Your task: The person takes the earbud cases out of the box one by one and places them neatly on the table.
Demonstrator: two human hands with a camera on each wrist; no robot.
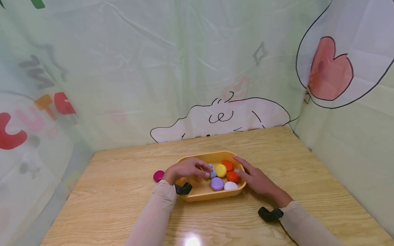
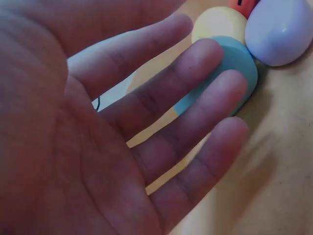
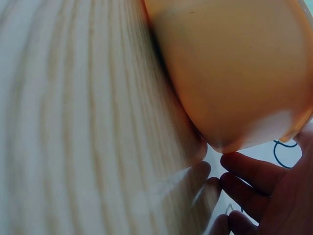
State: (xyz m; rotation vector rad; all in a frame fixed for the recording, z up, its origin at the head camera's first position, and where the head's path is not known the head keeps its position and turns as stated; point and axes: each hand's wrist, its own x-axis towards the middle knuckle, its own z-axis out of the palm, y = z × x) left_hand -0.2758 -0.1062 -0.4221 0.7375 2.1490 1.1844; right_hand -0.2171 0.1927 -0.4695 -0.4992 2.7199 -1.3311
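Over a yellow-orange tray (image 1: 197,197) on the table, my left hand (image 1: 192,168) hangs palm down with its fingers spread and relaxed. Its fingertips come right at a light blue rounded piece (image 2: 239,63), partly covering it. Beside that lie a yellow piece (image 1: 221,170), a purple one (image 1: 217,184), a white one (image 1: 231,185) and two orange-red ones, one farther back (image 1: 227,165) and one nearer (image 1: 233,176). My right hand (image 1: 258,179) holds the tray's right end, thumb over the rim and fingers along the outer wall.
A magenta rounded piece (image 1: 158,176) lies on the wooden table (image 1: 117,191), left of the tray and close to my left wrist. Behind the table hangs a printed curtain (image 1: 138,85), which also runs along both sides.
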